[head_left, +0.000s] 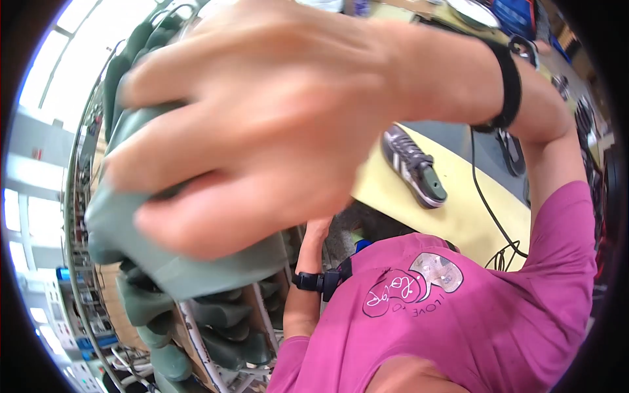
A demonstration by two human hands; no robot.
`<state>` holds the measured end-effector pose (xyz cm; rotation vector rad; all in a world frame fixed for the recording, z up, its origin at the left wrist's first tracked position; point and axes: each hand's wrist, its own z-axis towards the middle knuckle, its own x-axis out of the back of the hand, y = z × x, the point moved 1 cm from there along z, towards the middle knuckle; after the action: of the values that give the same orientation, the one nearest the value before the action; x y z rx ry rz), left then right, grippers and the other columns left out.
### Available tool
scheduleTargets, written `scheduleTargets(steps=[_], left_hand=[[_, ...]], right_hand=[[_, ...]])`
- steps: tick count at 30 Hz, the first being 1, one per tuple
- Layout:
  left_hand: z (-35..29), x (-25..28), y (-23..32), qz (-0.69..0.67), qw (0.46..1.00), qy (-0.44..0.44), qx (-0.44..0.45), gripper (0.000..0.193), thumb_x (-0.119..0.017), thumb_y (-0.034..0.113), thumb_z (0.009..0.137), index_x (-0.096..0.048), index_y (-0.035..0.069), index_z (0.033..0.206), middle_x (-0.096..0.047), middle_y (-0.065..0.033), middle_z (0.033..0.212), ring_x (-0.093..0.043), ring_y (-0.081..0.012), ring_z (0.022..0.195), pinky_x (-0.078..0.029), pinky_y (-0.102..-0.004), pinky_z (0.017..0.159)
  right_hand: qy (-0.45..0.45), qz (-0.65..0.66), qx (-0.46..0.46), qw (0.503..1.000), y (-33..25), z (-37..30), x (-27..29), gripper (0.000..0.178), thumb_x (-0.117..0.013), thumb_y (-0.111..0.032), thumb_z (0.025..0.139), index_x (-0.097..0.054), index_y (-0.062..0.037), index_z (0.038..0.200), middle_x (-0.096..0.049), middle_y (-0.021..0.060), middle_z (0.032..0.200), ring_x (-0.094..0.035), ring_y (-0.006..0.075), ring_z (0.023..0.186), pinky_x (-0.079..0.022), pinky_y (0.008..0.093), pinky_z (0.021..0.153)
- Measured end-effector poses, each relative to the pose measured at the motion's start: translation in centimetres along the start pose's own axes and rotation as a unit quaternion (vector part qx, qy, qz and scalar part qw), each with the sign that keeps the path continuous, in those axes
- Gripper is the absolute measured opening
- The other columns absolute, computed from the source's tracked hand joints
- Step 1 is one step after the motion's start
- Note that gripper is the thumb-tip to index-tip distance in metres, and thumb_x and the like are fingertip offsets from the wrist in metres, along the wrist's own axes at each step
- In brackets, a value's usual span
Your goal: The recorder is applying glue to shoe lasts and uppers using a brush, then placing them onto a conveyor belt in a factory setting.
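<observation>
My right hand (pixel 262 124) looms large and blurred across the upper left, reaching over from the right. Its fingers are wrapped over a smooth grey-green shoe last (pixel 216 268), whose lower end sticks out below them; the rest is covered by the hand. Below the wrist of that arm, a dark sneaker (pixel 414 167) with laces and a pale sole lies on the yellow tabletop (pixel 472 190). Of my left hand (pixel 319 226) only the part near the wrist shows; its fingers are hidden behind the right hand.
At the left stands a metal rack (pixel 200 344) with several green shoe lasts (pixel 226 347). A black cable (pixel 485 196) runs down over the tabletop and coils near its edge. Farther right is another dark shoe (pixel 512 154). A blue bag-like item (pixel 514 16) sits at the far top right.
</observation>
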<state>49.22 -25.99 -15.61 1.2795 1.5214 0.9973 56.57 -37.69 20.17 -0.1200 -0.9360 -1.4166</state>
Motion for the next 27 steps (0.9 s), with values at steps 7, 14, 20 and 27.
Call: scheduleTargets(steps=[7,14,20,27], left_hand=[[2.7,-9.5,0.2,0.001,0.998,-0.070,-0.005,0.034,-0.049,0.020,0.090,-0.050,-0.002,0.116,-0.062,-0.0103,0.097,-0.060,-0.0168,0.090,-0.046,-0.0267,0.074],[3.2,-14.6,-2.4,0.047,0.993,0.103,0.030,0.035,-0.053,0.026,0.088,-0.054,-0.002,0.109,-0.058,-0.0088,0.098,-0.052,-0.0155,0.094,-0.040,-0.0274,0.083],[4.3,-20.3,-1.2,0.286,0.954,0.060,-0.074,0.062,-0.062,0.032,0.078,-0.040,-0.005,0.123,-0.041,-0.0243,0.122,-0.041,-0.0334,0.114,-0.034,-0.0379,0.096],[5.1,-20.4,-2.7,0.414,0.894,-0.002,-0.170,0.077,-0.064,0.025,0.073,-0.025,-0.006,0.132,-0.019,-0.0361,0.136,-0.023,-0.0487,0.125,-0.020,-0.0496,0.105]], right_hand=[[0.161,0.246,-0.708,0.642,-10.0,-18.6,7.5,0.035,-0.070,-0.013,0.076,-0.060,0.0024,0.104,-0.065,0.0048,0.091,-0.058,0.0088,0.081,-0.049,0.0253,0.072],[-0.025,-0.066,-0.863,0.501,-27.7,-35.9,9.4,0.040,-0.069,-0.029,0.072,-0.061,-0.0023,0.100,-0.065,0.0183,0.084,-0.063,0.0344,0.079,-0.049,0.0375,0.068],[-0.004,-0.131,-0.868,0.479,-35.7,-39.4,4.6,0.031,-0.064,-0.027,0.078,-0.062,-0.0028,0.098,-0.064,0.0173,0.090,-0.062,0.0335,0.084,-0.049,0.0389,0.072],[-0.014,-0.154,-0.852,0.500,-31.5,-41.7,6.8,0.025,-0.055,-0.020,0.084,-0.061,-0.0024,0.101,-0.065,0.0157,0.094,-0.062,0.0332,0.087,-0.048,0.0383,0.077]])
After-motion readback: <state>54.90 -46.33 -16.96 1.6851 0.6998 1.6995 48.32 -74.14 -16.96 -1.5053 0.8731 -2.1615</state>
